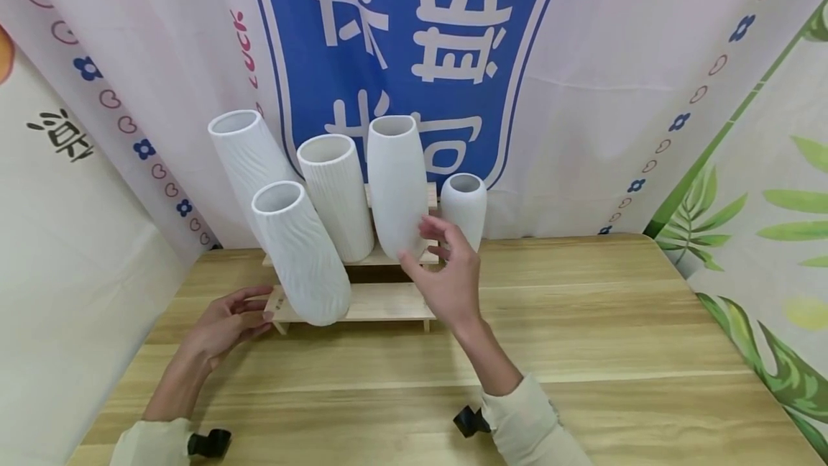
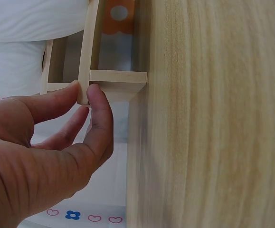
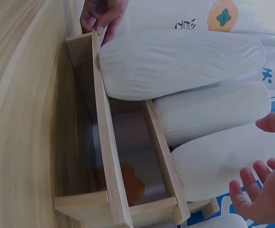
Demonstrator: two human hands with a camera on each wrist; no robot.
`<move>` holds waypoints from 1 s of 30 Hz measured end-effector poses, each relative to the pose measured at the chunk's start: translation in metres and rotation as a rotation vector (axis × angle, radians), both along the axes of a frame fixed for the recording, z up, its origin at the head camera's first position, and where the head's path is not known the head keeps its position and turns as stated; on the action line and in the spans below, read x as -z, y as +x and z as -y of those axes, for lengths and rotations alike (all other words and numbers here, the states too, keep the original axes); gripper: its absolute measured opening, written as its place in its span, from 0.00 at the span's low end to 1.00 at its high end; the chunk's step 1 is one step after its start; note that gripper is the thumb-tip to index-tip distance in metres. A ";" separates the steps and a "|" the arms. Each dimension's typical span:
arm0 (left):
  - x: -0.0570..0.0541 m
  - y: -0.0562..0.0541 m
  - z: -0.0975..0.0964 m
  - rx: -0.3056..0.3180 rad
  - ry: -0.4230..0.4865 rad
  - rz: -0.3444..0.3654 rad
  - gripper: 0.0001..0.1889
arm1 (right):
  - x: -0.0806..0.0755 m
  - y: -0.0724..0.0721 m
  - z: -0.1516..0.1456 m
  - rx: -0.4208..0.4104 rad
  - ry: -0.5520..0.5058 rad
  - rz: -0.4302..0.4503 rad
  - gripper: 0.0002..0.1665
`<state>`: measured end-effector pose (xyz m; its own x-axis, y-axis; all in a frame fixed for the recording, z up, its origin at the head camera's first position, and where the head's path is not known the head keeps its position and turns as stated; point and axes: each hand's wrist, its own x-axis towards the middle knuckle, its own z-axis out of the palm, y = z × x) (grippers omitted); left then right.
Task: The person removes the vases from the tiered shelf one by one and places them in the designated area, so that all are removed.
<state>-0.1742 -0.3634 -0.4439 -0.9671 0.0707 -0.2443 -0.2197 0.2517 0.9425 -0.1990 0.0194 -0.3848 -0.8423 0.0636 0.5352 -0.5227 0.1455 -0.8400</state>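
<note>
My left hand (image 1: 223,326) pinches the left end of a low wooden tiered stand (image 1: 388,302), thumb and fingers on the board's edge, as the left wrist view shows closely. A wavy-ribbed white vase (image 1: 304,257) stands on the front step at its left. Behind it are another rippled white vase (image 1: 249,153), a fluted white vase (image 1: 336,200) and a tall smooth white vase (image 1: 396,178). My right hand (image 1: 449,275), its fingers spread and slightly bent, is at the tall smooth vase's lower right. In the right wrist view that hand (image 3: 265,190) holds nothing.
A shorter rounded white vase (image 1: 463,207) stands at the back right, partly hidden by my right hand. The wood-grain table (image 1: 582,351) extends in front and to the right. A printed curtain (image 1: 582,128) hangs right behind the stand.
</note>
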 end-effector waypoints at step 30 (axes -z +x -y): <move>0.002 -0.002 0.001 0.005 0.014 0.001 0.37 | -0.003 0.015 0.058 -0.160 0.016 0.031 0.42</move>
<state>-0.1758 -0.3644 -0.4455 -0.9665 0.0792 -0.2440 -0.2191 0.2398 0.9458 -0.1841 -0.0387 -0.3817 -0.8573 -0.0812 0.5083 -0.5139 0.0763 -0.8545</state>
